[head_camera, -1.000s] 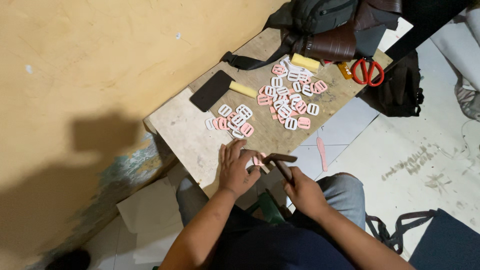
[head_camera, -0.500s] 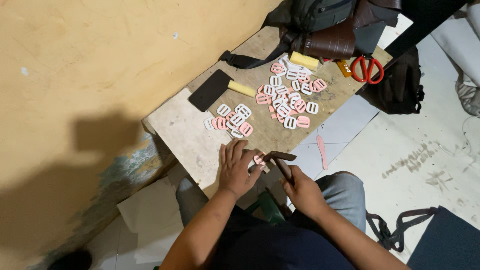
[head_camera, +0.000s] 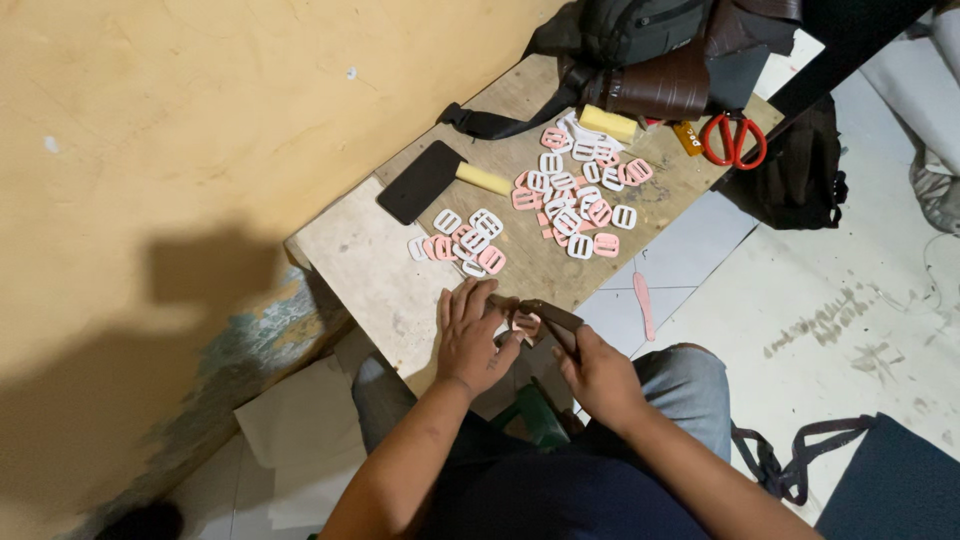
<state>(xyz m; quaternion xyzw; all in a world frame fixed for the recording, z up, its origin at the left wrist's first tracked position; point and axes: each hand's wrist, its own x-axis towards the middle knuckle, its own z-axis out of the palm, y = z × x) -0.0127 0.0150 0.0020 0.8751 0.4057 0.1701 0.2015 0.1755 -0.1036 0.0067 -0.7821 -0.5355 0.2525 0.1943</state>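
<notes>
Hardly any packaging or labelling shows here. The one candidate is a small orange rectangular tag with dark marks (head_camera: 687, 137), lying on the wooden tabletop (head_camera: 380, 280) at its far end, just beside the handles of the red-handled scissors (head_camera: 733, 138); it may be a label, though it is too small to tell. No signs or screens appear.

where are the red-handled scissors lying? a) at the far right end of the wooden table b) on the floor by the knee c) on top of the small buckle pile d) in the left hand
a: the red-handled scissors lie on the far right end of the wooden table, beside the brown bag, apart from both hands.
</notes>
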